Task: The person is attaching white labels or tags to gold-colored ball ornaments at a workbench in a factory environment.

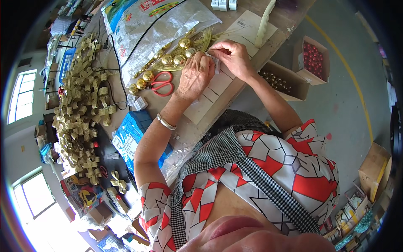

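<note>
Over the table, my left hand (195,74) and my right hand (231,58) work close together, fingertips almost meeting. A small white tag (216,64) shows between them, against the fingers of my left hand. My right thumb and fingers are pinched together; what lies in that pinch is too small to make out. Just beyond are thin gold strands (205,40) and shiny gold balls (184,43) in a cluster. Red-handled scissors (162,84) lie left of my left hand, their blades hidden. White cards (206,103) lie flat beneath my wrists.
A printed plastic bag (147,31) covers the far table. Gold glitter ribbon loops (79,109) are heaped at left, near a blue package (133,130). Beyond the table's right edge stand cartons of red balls (312,59) and gold balls (275,82). A black cord (145,35) crosses the bag.
</note>
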`<act>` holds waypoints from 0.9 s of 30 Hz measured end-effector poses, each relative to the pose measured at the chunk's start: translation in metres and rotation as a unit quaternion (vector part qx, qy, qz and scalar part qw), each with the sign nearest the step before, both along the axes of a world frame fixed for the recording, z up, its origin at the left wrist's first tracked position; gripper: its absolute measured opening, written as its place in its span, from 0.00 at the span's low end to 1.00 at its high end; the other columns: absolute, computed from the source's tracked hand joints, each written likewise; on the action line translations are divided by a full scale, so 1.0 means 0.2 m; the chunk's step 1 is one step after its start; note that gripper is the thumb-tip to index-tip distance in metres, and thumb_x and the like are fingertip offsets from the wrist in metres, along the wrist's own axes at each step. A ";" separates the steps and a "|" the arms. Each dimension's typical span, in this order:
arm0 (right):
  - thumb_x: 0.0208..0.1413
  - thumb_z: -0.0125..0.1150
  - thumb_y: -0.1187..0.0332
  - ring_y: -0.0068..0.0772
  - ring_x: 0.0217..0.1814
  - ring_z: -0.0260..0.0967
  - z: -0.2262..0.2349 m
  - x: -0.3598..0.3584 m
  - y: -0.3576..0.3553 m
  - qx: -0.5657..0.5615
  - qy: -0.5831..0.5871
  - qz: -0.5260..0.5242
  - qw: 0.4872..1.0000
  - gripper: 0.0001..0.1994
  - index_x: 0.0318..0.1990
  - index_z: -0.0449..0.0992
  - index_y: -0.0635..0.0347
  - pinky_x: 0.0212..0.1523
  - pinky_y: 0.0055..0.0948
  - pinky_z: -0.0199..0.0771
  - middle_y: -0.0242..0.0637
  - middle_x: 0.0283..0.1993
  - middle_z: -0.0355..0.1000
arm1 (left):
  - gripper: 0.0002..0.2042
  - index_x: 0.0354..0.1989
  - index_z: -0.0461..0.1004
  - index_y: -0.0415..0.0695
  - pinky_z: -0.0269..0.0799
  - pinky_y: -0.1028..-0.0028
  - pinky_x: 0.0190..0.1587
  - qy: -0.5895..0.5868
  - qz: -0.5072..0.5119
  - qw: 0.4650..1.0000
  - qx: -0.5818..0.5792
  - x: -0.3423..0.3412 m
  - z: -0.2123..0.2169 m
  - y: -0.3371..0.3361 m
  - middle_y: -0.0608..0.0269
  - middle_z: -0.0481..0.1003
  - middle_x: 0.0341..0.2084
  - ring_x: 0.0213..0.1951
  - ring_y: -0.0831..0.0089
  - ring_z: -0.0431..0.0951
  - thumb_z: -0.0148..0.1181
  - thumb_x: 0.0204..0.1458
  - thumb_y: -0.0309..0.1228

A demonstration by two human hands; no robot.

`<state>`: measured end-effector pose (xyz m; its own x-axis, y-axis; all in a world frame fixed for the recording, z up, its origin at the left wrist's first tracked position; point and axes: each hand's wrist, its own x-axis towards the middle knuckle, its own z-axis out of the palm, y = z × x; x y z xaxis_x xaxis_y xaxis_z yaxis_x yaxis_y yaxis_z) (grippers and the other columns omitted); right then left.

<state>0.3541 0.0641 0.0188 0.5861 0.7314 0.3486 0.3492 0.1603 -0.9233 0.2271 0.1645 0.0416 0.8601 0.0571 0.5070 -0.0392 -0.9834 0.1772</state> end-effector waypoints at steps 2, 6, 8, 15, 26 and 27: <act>0.51 0.61 0.77 0.16 0.32 0.69 0.01 0.04 0.01 0.001 -0.013 0.040 0.999 0.04 0.35 0.77 0.65 0.33 0.19 0.71 0.31 0.31 0.75 | 0.11 0.32 0.63 0.41 0.69 0.63 0.34 -0.006 0.011 1.000 -0.004 -0.01 0.00 0.00 0.56 0.65 0.27 0.30 0.58 0.72 0.58 0.41 0.22; 0.52 0.63 0.71 0.13 0.23 0.65 0.04 0.16 0.02 -0.106 0.052 0.165 0.979 0.05 0.34 0.78 0.63 0.24 0.18 0.68 0.27 0.27 0.74 | 0.11 0.32 0.63 0.41 0.69 0.63 0.34 -0.003 0.022 1.000 -0.010 0.00 -0.01 -0.01 0.56 0.66 0.27 0.29 0.57 0.72 0.58 0.42 0.22; 0.53 0.62 0.71 0.11 0.21 0.63 0.02 0.17 0.02 -0.080 0.057 0.188 0.977 0.05 0.35 0.79 0.62 0.20 0.17 0.65 0.26 0.25 0.73 | 0.10 0.32 0.63 0.41 0.69 0.62 0.34 -0.007 0.034 0.999 -0.017 0.00 -0.01 -0.03 0.55 0.66 0.28 0.30 0.57 0.72 0.58 0.43 0.22; 0.56 0.58 0.72 0.13 0.23 0.64 0.07 0.09 0.00 -0.068 0.102 0.110 0.986 0.05 0.37 0.76 0.63 0.22 0.16 0.66 0.27 0.26 0.72 | 0.10 0.33 0.64 0.41 0.69 0.62 0.34 -0.017 0.037 0.999 -0.029 0.01 -0.03 -0.02 0.55 0.67 0.29 0.30 0.57 0.73 0.58 0.43 0.22; 0.54 0.61 0.70 0.11 0.19 0.61 0.01 0.19 0.02 -0.102 0.058 0.194 0.974 0.05 0.35 0.78 0.61 0.21 0.15 0.64 0.24 0.22 0.70 | 0.09 0.34 0.64 0.40 0.69 0.63 0.34 -0.008 0.038 0.999 -0.022 0.00 -0.03 -0.03 0.55 0.67 0.31 0.31 0.56 0.73 0.57 0.46 0.22; 0.53 0.62 0.69 0.12 0.18 0.61 0.02 0.22 0.03 -0.092 0.089 0.226 0.966 0.06 0.35 0.78 0.62 0.20 0.15 0.64 0.25 0.21 0.70 | 0.09 0.34 0.64 0.40 0.69 0.63 0.34 -0.009 0.037 0.999 -0.023 0.00 -0.03 -0.03 0.55 0.67 0.31 0.31 0.56 0.73 0.57 0.46 0.22</act>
<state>0.3981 0.0701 0.0224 0.2319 0.9663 0.1117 0.1151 0.0867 -0.9896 0.2271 0.1589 0.0354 0.8438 0.1430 0.5172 0.0296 -0.9748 0.2213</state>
